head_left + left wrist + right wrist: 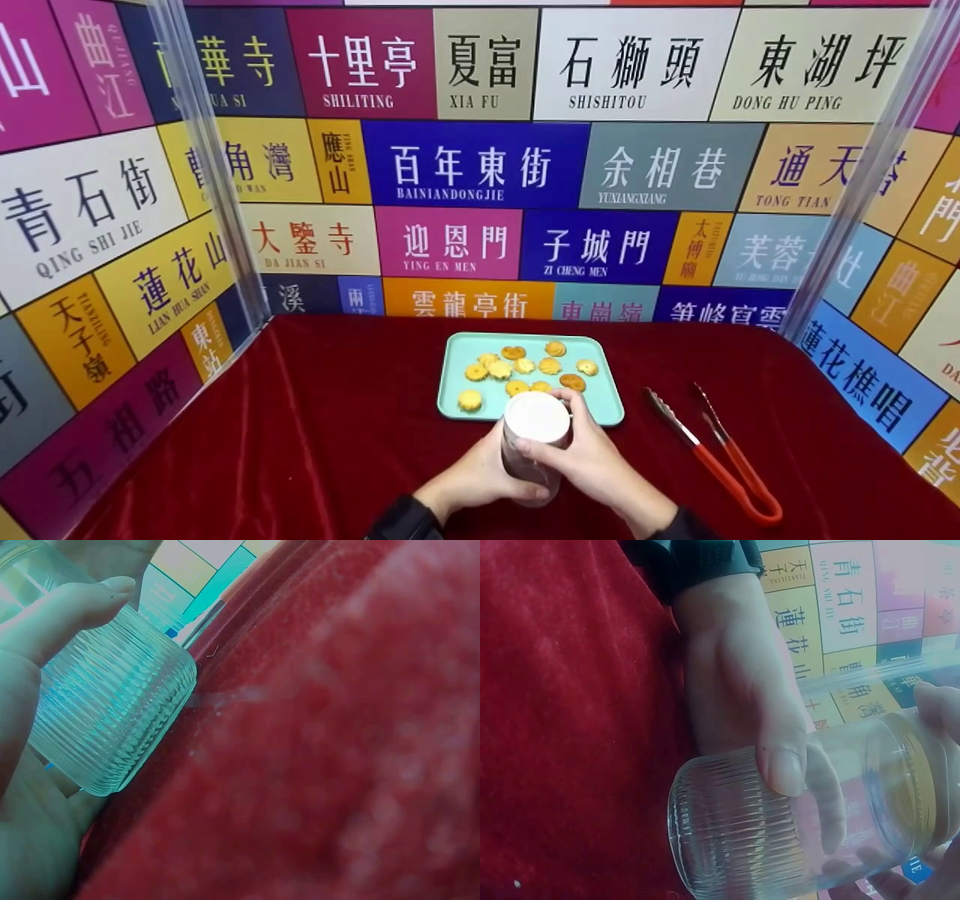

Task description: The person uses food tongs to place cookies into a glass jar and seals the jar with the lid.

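Observation:
A clear ribbed jar [529,469] with a white lid [537,417] is held between both hands, above the near side of the cloth. My left hand [478,466] grips the jar's body, its thumb lying along the ribbed wall [112,705] in the left wrist view. Around the lid curl the fingers and thumb of my right hand [596,448]. Through the transparent wall [735,825] in the right wrist view, left-hand fingers show behind the jar. Just beyond the hands lies a mint-green tray [459,360] with several small golden cookies [499,369] on it.
Tongs [739,465] with red handles and metal tips lie spread to the right of the tray. Dark red velvet cloth [262,435] covers the table. Panels [472,165] with colourful printed signs stand behind and at both sides, with clear corner strips [217,165].

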